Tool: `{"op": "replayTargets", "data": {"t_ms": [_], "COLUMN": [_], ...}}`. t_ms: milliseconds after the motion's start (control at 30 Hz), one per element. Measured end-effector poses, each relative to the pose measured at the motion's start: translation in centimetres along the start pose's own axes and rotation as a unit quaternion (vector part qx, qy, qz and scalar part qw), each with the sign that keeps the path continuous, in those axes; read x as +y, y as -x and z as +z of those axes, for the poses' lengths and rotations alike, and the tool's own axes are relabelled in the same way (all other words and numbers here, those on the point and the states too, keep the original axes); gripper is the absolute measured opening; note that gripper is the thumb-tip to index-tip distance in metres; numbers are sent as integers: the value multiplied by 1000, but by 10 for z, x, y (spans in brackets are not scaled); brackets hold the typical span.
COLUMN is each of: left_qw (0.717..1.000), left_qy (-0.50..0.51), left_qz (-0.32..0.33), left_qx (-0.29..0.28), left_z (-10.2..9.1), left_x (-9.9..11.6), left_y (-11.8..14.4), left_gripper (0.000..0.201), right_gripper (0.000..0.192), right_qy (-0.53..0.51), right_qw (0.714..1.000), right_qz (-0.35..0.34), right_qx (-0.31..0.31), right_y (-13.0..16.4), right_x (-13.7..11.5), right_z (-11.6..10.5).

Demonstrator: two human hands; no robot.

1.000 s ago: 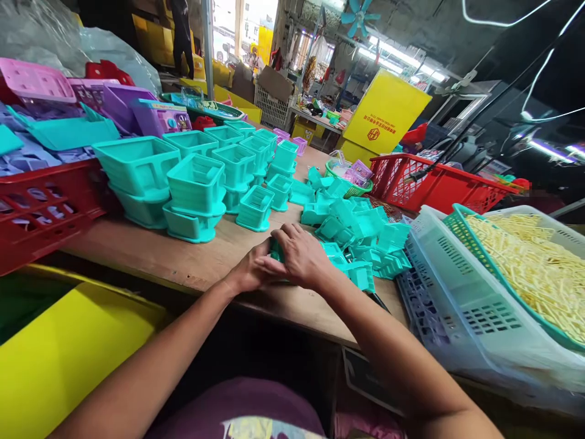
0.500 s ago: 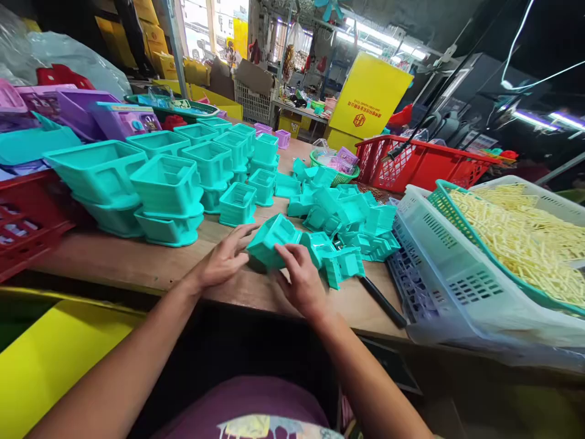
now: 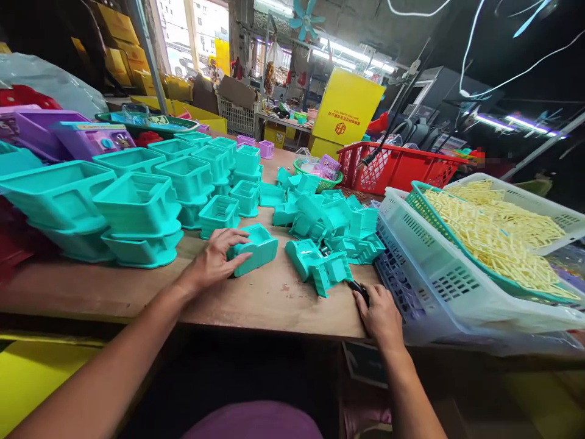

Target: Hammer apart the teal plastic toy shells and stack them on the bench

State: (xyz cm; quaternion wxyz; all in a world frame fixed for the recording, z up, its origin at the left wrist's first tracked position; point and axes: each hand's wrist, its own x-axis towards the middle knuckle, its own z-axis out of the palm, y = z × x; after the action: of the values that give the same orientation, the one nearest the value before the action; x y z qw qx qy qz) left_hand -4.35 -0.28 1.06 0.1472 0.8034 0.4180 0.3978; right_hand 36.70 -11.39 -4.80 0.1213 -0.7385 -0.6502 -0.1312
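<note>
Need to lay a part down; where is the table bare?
The widest bare patch of table lies along its front, between left hand and right hand. Another strip fronts the stacked boxes at left. Crowded: the left back, under those stacks; the middle, under loose teal pieces; and the right, by the crates.

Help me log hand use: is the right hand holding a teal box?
No, the right hand grasps the black handle, while the left hand holds the teal box.
</note>
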Motion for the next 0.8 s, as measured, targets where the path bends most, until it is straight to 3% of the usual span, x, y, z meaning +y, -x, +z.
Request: {"op": "replayTargets", "data": {"t_ms": [133, 267, 333, 433, 567, 667, 800], "left_qw": [995, 995, 996, 998, 999, 999, 1000], "left_qy": [60, 49, 40, 37, 21, 3, -4], "left_qz": [8, 9, 8, -2, 0, 5, 2], "left_qx": [-76, -87, -74, -59, -41, -31, -30], "left_z": [-25, -39, -38, -34, -30, -30, -30], "left_x": [-3, -1, -1, -3, -4, -3, -1], "left_y": [8, 19, 21, 22, 25, 27, 28], "left_gripper": [25, 22, 21, 21, 23, 24, 26], "right_gripper": [35, 37, 39, 41, 46, 41, 37], "right_qy": [-4, -125, -219, -346, -442, -407, -346], "right_qw": [999, 992, 976, 937, 890, 902, 928], "right_qz": [-27, -12, 12, 31, -15, -77, -123], "right_qx": [-23, -5, 1, -37, -114, -124, -67], "right_y": [-7, -17, -21, -29, -36, -40, -43], "right_x": [1, 0, -7, -26, -61, -85, -105], "right_z": [-14, -32, -44, -63, -74, -77, -79]}}
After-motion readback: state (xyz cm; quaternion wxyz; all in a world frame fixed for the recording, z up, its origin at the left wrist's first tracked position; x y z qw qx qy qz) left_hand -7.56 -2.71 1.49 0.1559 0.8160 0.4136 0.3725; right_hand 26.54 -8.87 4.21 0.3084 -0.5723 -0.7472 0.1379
